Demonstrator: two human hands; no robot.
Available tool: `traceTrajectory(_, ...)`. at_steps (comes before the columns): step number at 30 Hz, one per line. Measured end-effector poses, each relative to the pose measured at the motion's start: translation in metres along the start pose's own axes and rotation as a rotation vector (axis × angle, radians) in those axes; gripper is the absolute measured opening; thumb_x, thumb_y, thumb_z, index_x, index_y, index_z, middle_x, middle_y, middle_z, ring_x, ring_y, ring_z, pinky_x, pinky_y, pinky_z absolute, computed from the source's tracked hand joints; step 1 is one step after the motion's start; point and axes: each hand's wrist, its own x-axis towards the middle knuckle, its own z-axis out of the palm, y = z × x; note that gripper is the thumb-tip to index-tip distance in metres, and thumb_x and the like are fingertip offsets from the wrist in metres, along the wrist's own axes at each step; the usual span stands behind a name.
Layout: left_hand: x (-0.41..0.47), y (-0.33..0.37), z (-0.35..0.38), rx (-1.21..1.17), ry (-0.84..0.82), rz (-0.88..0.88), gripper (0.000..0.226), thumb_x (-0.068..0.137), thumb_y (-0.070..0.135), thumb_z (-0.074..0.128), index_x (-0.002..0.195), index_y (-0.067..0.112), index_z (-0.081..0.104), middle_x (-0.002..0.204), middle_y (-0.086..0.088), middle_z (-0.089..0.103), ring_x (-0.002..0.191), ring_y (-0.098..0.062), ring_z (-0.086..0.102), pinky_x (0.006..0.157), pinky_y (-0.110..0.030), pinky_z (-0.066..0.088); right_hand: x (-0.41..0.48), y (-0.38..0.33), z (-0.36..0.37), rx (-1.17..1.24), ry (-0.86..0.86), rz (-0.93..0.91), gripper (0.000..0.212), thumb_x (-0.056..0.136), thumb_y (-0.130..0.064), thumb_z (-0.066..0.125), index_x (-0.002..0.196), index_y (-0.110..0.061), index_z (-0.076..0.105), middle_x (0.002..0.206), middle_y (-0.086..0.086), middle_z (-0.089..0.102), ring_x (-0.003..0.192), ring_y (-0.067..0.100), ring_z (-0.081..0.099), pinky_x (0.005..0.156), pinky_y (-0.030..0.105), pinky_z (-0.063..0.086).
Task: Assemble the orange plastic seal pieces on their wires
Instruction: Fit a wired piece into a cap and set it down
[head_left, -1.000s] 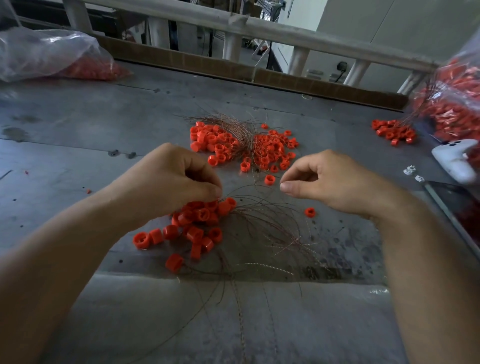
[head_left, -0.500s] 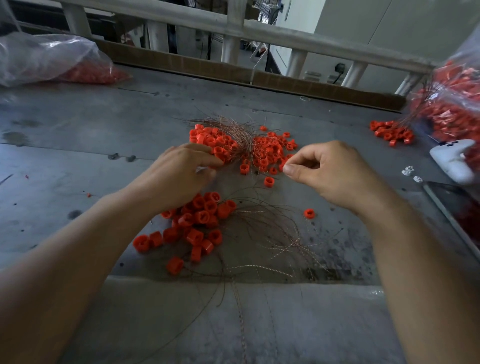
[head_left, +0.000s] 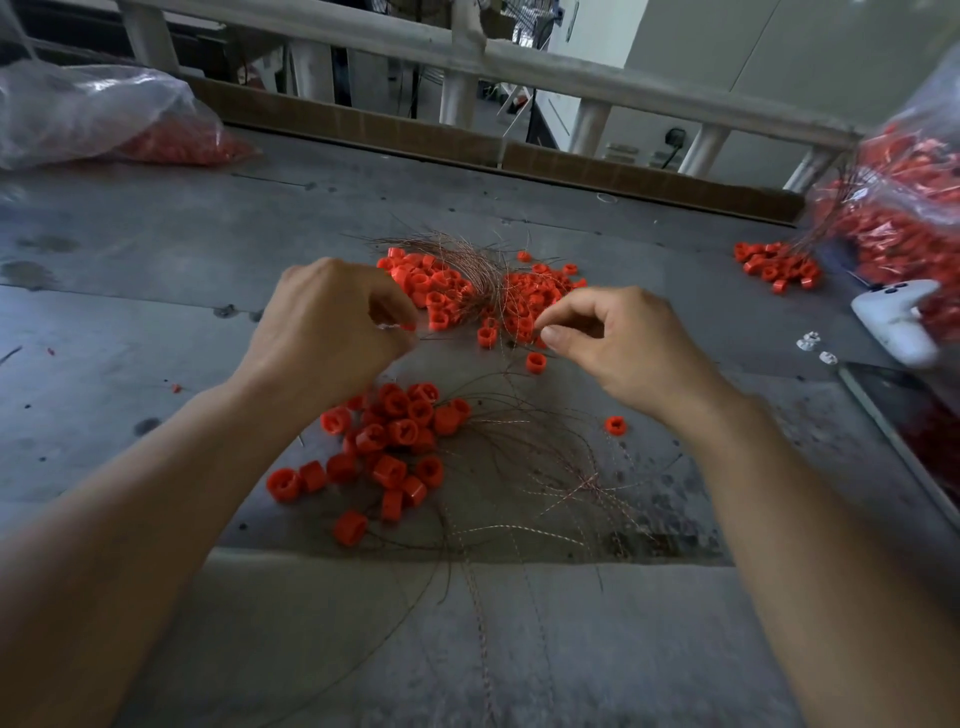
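Observation:
A far pile of loose orange seal pieces (head_left: 441, 293) lies tangled with a bundle of thin wires (head_left: 467, 254). Nearer me sits a pile of orange seals on their wires (head_left: 395, 441), the wires trailing right (head_left: 545, 483). My left hand (head_left: 327, 332) hovers at the far pile's left edge, fingers curled, with a small orange piece (head_left: 408, 327) showing at its fingertips. My right hand (head_left: 618, 348) is at the pile's right side, thumb and forefinger pinched together on what looks like a thin wire. Single orange pieces lie at the right thumb (head_left: 535, 362) and beside the right wrist (head_left: 615, 426).
Clear plastic bags of orange parts sit at the far left (head_left: 93, 119) and far right (head_left: 904, 208). A small orange heap (head_left: 776, 265), a white handheld device (head_left: 898, 322), two tiny white parts (head_left: 810, 340) and a dark flat slab (head_left: 914, 415) are on the right. A rail (head_left: 467, 47) borders the back.
Both hands moved away from me, from above the near pile up to the far pile. The left hand now shows an orange piece at its fingertips.

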Motion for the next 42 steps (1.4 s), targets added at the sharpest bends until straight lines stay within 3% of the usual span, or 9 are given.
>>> traceTrajectory(2, -0.002, 0.003, -0.003, -0.023, 0.020, -0.053, 0.033, 0.071, 0.014, 0.076, 0.057, 0.037, 0.057, 0.061, 0.023, 0.055, 0.059, 0.008, 0.050, 0.048, -0.002, 0.031, 0.004, 0.000, 0.008, -0.017, -0.021, -0.036, 0.018, 0.088, -0.014, 0.059, 0.103, -0.020, 0.067, 0.091, -0.011, 0.063, 0.079, -0.005, 0.052, 0.068, -0.003, 0.035)
traceTrajectory(4, -0.003, 0.006, -0.004, -0.038, 0.018, -0.067, 0.034, 0.073, 0.012, 0.074, 0.056, 0.035, 0.056, 0.061, 0.021, 0.055, 0.059, 0.005, 0.052, 0.051, -0.008, 0.033, 0.009, 0.002, 0.015, -0.066, -0.041, -0.054, 0.025, 0.090, -0.010, 0.055, 0.110, -0.022, 0.066, 0.106, -0.003, 0.063, 0.092, 0.004, 0.053, 0.078, 0.007, 0.037)
traceTrajectory(9, -0.008, 0.013, -0.005, -0.090, -0.001, -0.032, 0.031, 0.074, 0.014, 0.072, 0.062, 0.035, 0.052, 0.065, 0.018, 0.057, 0.062, 0.003, 0.053, 0.052, -0.009, 0.036, 0.017, 0.005, 0.024, -0.199, -0.046, -0.105, 0.028, 0.087, -0.007, 0.059, 0.110, -0.021, 0.066, 0.101, -0.001, 0.058, 0.093, 0.012, 0.051, 0.086, 0.028, 0.043)
traceTrajectory(14, -0.014, 0.018, -0.005, -0.246, -0.066, 0.001, 0.027, 0.073, 0.015, 0.073, 0.070, 0.039, 0.061, 0.072, 0.019, 0.063, 0.068, 0.006, 0.061, 0.057, 0.004, 0.038, 0.016, 0.003, 0.024, -0.160, 0.010, -0.130, 0.016, 0.083, -0.010, 0.064, 0.096, -0.015, 0.071, 0.094, 0.000, 0.060, 0.093, 0.016, 0.055, 0.084, 0.034, 0.044)
traceTrajectory(22, -0.024, 0.028, -0.003, -0.301, -0.251, 0.135, 0.025, 0.069, 0.019, 0.072, 0.068, 0.042, 0.060, 0.072, 0.019, 0.065, 0.078, 0.006, 0.060, 0.068, 0.000, 0.042, 0.015, 0.000, 0.023, -0.182, -0.012, -0.145, 0.025, 0.085, -0.006, 0.061, 0.105, -0.019, 0.069, 0.099, -0.001, 0.054, 0.099, 0.015, 0.051, 0.085, 0.031, 0.042)
traceTrajectory(27, -0.025, 0.028, -0.001, -0.266, -0.294, 0.147, 0.029, 0.070, 0.017, 0.073, 0.069, 0.043, 0.060, 0.073, 0.021, 0.063, 0.080, 0.011, 0.057, 0.066, 0.001, 0.040, 0.015, 0.000, 0.023, -0.175, 0.014, -0.139, 0.016, 0.082, -0.008, 0.064, 0.094, -0.014, 0.072, 0.096, 0.000, 0.054, 0.098, 0.017, 0.052, 0.085, 0.037, 0.043)
traceTrajectory(34, -0.026, 0.027, 0.000, -0.218, -0.341, 0.200, 0.014, 0.073, 0.016, 0.074, 0.083, 0.024, 0.073, 0.074, 0.024, 0.060, 0.071, 0.021, 0.053, 0.063, 0.004, 0.035, 0.015, 0.005, 0.010, -0.124, 0.185, -0.171, 0.016, 0.080, -0.006, 0.067, 0.094, -0.010, 0.073, 0.108, 0.005, 0.063, 0.104, 0.020, 0.055, 0.092, 0.033, 0.043)
traceTrajectory(39, -0.026, 0.026, 0.000, -0.204, -0.342, 0.236, 0.012, 0.074, 0.017, 0.073, 0.084, 0.023, 0.073, 0.076, 0.024, 0.061, 0.074, 0.019, 0.054, 0.064, 0.004, 0.036, 0.011, 0.008, -0.002, -0.033, 0.311, -0.142, 0.016, 0.078, -0.002, 0.068, 0.092, -0.007, 0.072, 0.104, 0.001, 0.065, 0.095, 0.007, 0.054, 0.087, 0.004, 0.034)
traceTrajectory(42, -0.027, 0.026, 0.001, -0.196, -0.332, 0.249, 0.012, 0.074, 0.016, 0.073, 0.084, 0.022, 0.073, 0.075, 0.025, 0.060, 0.075, 0.020, 0.053, 0.066, 0.004, 0.035, 0.006, 0.007, -0.012, 0.068, 0.363, -0.125, 0.016, 0.078, -0.003, 0.068, 0.093, -0.009, 0.072, 0.091, -0.010, 0.062, 0.085, -0.002, 0.057, 0.080, -0.002, 0.036)
